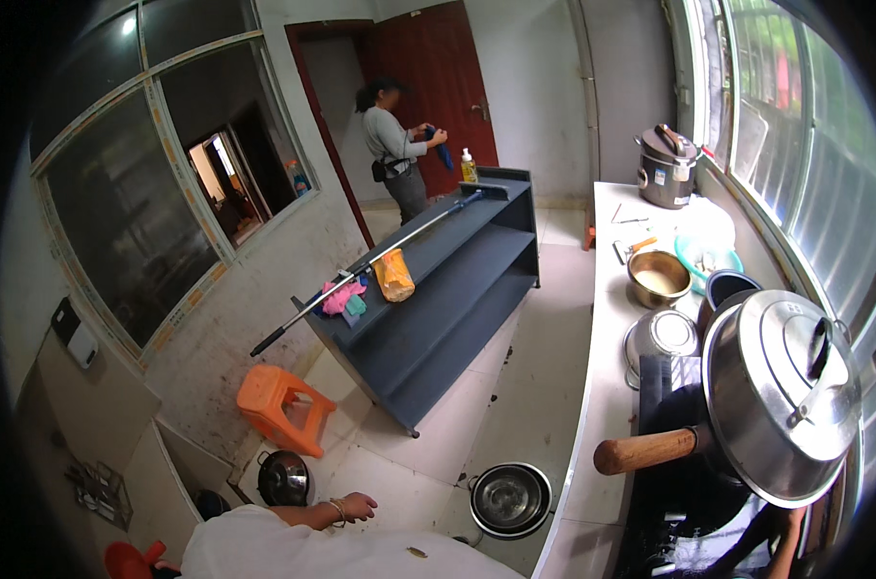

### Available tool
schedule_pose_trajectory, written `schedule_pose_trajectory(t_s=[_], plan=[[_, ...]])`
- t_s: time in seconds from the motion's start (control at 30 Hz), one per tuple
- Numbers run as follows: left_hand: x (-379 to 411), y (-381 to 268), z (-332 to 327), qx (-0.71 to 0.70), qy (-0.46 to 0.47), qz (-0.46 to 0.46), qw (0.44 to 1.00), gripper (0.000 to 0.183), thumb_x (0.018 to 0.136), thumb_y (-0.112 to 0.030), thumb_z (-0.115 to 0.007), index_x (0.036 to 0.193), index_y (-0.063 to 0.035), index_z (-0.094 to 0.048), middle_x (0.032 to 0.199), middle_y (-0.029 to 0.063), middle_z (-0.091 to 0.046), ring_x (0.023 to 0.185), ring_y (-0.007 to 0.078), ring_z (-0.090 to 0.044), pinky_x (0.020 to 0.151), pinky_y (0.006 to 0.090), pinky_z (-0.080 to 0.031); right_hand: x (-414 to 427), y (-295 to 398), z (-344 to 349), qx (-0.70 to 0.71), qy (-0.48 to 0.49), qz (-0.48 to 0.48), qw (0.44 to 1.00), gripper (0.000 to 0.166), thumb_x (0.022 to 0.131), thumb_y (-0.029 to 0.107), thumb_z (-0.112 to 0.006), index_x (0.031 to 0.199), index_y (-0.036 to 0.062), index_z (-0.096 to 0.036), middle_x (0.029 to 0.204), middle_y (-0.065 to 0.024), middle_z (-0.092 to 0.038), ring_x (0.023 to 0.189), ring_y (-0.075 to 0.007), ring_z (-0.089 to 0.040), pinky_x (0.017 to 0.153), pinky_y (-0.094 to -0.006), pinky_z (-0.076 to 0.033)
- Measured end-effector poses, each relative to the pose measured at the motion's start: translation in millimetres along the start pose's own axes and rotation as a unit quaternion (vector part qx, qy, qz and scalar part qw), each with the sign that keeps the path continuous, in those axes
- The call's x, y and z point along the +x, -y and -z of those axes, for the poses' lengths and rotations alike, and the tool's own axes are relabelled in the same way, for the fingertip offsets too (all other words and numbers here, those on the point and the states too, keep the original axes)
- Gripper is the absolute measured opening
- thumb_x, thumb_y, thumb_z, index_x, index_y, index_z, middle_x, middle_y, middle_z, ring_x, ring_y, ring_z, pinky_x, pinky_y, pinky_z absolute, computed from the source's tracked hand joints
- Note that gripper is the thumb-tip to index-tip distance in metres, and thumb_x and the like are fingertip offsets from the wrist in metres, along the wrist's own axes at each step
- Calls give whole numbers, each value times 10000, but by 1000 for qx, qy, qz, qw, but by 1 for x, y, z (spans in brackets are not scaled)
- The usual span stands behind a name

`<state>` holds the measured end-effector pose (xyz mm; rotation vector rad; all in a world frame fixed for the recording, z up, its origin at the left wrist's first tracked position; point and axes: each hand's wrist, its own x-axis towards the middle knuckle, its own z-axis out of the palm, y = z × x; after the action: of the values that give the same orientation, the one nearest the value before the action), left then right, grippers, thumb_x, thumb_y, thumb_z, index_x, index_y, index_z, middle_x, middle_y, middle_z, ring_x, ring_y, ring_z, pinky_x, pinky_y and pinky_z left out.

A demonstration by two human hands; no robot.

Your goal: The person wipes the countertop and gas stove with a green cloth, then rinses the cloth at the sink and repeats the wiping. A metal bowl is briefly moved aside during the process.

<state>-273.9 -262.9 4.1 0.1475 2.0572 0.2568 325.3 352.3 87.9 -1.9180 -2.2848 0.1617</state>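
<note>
My left hand [360, 507], with bracelets at its wrist, is above the floor tiles at bottom centre. It holds nothing; its fingers are loosely bent. My right hand [795, 515] is at the lower right, mostly hidden by a large steel wok [727, 456] and its lid [778, 376]; its hold cannot be seen. The lidded wok looks tilted above a black glass hob [669, 506], its wooden handle [648, 451] pointing left. A steel pot [669, 333] stands behind the hob. Nested metal basins [511, 499] and a lidded pot [283, 478] are on the floor.
Ahead stands a dark shelf unit [438, 289] bearing a squeegee mop [409, 237], cloths [344, 297] and bottle. An orange stool [282, 405] is left of it. Another person [394, 148] holds a blue cloth near the door. Bowls and a cooker [666, 170] line the counter.
</note>
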Motion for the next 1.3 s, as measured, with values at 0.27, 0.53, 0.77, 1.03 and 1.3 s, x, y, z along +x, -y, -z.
schedule_pose_trajectory(t_s=[0.27,0.53,0.77,1.03,1.3], plan=[[26,-14,-2,-20,41,-33,998,421,707,-151,-601,1115,-106,-508,796,47,-580,647,125,-552,464,279,-433,-25,55,9,-49,103,192,975,406,811,82,-336,1212,31,-370,1158,-179,-455,1088,-317,-412,941,-384,-291],[74,-56,10,16,88,-130,987,428,701,-166,-614,1111,-103,-508,780,56,-579,654,120,-543,453,278,-427,-62,72,14,-40,80,127,988,474,780,70,-376,1252,51,-340,1187,-219,-432,1104,-367,-400,942,-413,-313],[61,-40,37,66,79,-101,989,407,728,-106,-576,1122,-71,-481,881,69,-600,722,163,-572,548,340,-462,-101,143,-16,-36,15,234,971,484,654,28,-433,1134,-34,-440,1214,-187,-415,1171,-305,-345,958,-387,-283],[88,-49,70,28,116,-104,987,411,736,-105,-566,1130,-48,-464,878,48,-603,701,131,-564,521,312,-434,-143,177,-11,100,-34,186,977,399,722,10,-476,1106,107,-525,1167,-99,-494,1047,-326,-438,915,-366,-323],[221,52,107,38,94,-237,966,400,706,-104,-617,1084,-11,-525,881,92,-613,749,162,-580,665,278,-466,-186,176,-8,125,-30,97,987,376,681,18,-527,1037,128,-576,1143,-51,-518,1007,-290,-469,878,-346,-373]])
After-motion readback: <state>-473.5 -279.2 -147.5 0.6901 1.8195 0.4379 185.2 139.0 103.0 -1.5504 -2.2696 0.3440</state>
